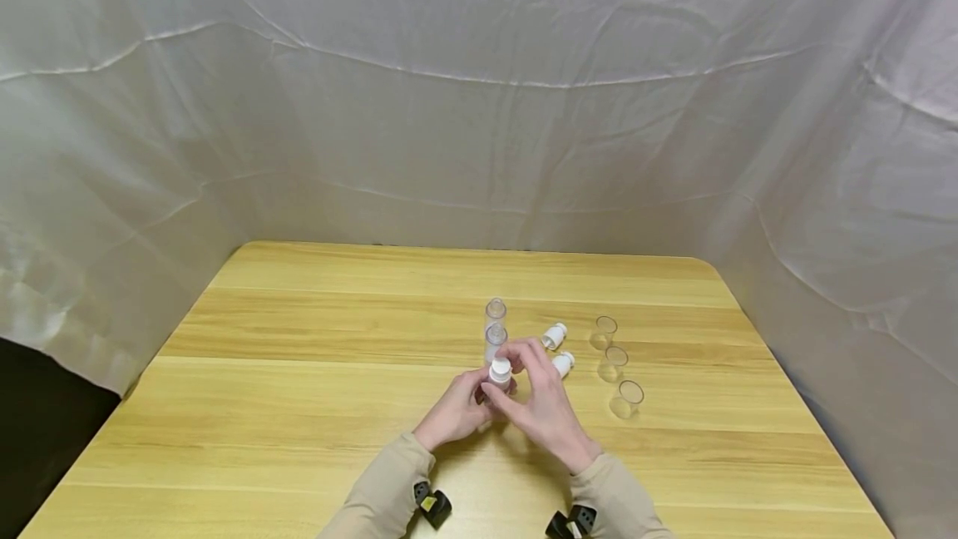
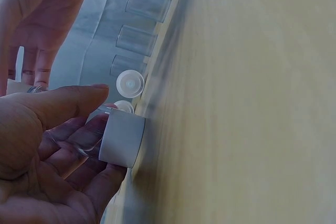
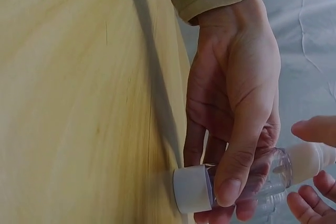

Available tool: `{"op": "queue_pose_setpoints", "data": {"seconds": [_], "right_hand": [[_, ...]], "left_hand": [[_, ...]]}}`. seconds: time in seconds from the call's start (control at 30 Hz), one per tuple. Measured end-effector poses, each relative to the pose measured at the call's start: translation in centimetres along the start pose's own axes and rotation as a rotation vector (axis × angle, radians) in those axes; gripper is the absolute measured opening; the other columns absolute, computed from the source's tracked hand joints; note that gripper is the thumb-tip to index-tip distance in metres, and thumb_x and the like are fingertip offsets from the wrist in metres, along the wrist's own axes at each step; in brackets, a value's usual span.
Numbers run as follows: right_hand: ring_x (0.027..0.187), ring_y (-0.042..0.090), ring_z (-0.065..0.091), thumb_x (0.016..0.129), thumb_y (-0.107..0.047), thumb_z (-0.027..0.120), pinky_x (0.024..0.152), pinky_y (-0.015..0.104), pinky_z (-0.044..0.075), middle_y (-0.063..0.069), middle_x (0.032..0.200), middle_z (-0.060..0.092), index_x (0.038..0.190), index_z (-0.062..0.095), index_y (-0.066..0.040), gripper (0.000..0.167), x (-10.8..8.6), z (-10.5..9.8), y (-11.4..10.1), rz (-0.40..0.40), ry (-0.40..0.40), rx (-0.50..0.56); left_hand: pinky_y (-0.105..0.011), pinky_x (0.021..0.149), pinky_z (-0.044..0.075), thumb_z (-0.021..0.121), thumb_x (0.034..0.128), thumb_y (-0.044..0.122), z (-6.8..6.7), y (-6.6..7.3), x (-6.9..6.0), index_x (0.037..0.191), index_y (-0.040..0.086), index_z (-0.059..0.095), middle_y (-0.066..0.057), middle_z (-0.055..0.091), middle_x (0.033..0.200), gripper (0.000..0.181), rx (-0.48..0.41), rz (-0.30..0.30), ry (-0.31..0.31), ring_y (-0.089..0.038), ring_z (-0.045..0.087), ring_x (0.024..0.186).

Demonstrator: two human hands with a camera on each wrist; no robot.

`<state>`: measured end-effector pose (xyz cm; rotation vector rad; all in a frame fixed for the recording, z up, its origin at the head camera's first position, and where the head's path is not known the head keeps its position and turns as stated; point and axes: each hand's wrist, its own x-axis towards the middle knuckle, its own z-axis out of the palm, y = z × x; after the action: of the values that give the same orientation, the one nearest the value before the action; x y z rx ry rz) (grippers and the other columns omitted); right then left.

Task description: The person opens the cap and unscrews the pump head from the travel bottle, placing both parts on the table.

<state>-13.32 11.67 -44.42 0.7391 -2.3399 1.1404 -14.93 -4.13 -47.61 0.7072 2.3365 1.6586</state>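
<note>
A clear bottle [image 3: 273,166] with a white base [image 2: 122,137] is held in my left hand [image 1: 458,410], thumb across its body. A white pump top [image 3: 307,162] sits on the bottle's upper end, also seen in the head view [image 1: 500,368]. Around that top the thumb and fingers of my right hand [image 1: 545,407] are spread. In the right wrist view a gap shows between the top and the upper digit, while a lower fingertip lies close against it; whether it touches I cannot tell.
Two clear bottles [image 1: 496,338] stand just behind my hands. Two white pump tops [image 1: 555,335] lie on the wooden table [image 1: 322,406] to the right. Farther right, three clear cups [image 1: 630,398] stand in a row. Grey cloth [image 1: 479,148] hangs behind the table.
</note>
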Motion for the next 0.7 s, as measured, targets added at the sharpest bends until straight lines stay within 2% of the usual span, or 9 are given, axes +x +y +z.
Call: {"op": "queue_pose_setpoints", "data": {"seconds": [0.17, 0.4, 0.47, 0.6, 0.7], "right_hand": [[0.091, 0.012, 0.058, 0.076, -0.007, 0.084, 0.080, 0.028, 0.055, 0.005, 0.104, 0.062, 0.107, 0.063, -0.006, 0.037, 0.03, 0.17, 0.21, -0.027, 0.032, -0.002], [0.101, 0.019, 0.063, 0.075, 0.000, 0.074, 0.091, 0.035, 0.056, 0.007, 0.111, 0.064, 0.110, 0.063, -0.006, 0.037, 0.00, 0.16, 0.26, -0.083, 0.009, 0.030], [0.101, 0.020, 0.063, 0.075, -0.001, 0.074, 0.091, 0.036, 0.056, 0.008, 0.114, 0.063, 0.112, 0.062, -0.005, 0.039, -0.05, 0.13, 0.21, -0.075, 0.002, 0.037], [0.099, 0.018, 0.061, 0.077, -0.006, 0.081, 0.090, 0.035, 0.055, 0.008, 0.113, 0.062, 0.112, 0.062, -0.005, 0.040, -0.09, 0.10, 0.07, -0.038, 0.008, 0.017], [0.094, 0.015, 0.059, 0.075, -0.008, 0.084, 0.083, 0.033, 0.055, 0.008, 0.108, 0.062, 0.109, 0.062, -0.005, 0.040, -0.08, 0.10, 0.02, -0.014, 0.023, 0.001]], "left_hand": [[-0.019, 0.090, 0.052, 0.065, 0.0811, -0.007, -0.03, -0.04, -0.01, 0.113, -0.004, 0.067, -0.020, 0.072, 0.110, 0.032, 0.009, 0.006, -0.002, -0.019, 0.064, 0.100], [-0.019, 0.083, 0.050, 0.066, 0.0822, -0.006, -0.10, -0.04, -0.01, 0.112, -0.003, 0.068, -0.019, 0.072, 0.108, 0.030, 0.018, 0.005, 0.000, -0.005, 0.059, 0.090], [-0.019, 0.084, 0.051, 0.065, 0.0824, -0.006, -0.07, -0.03, 0.01, 0.112, -0.004, 0.068, -0.019, 0.072, 0.109, 0.030, 0.014, 0.005, -0.002, -0.007, 0.061, 0.092], [-0.019, 0.090, 0.051, 0.066, 0.0820, -0.006, -0.04, -0.03, -0.01, 0.114, -0.005, 0.067, -0.020, 0.072, 0.111, 0.032, -0.003, 0.005, -0.007, -0.022, 0.066, 0.101], [-0.020, 0.094, 0.051, 0.067, 0.0829, -0.004, -0.04, -0.03, -0.05, 0.116, -0.005, 0.066, -0.021, 0.072, 0.114, 0.033, -0.001, 0.004, -0.010, -0.029, 0.066, 0.107]]}}
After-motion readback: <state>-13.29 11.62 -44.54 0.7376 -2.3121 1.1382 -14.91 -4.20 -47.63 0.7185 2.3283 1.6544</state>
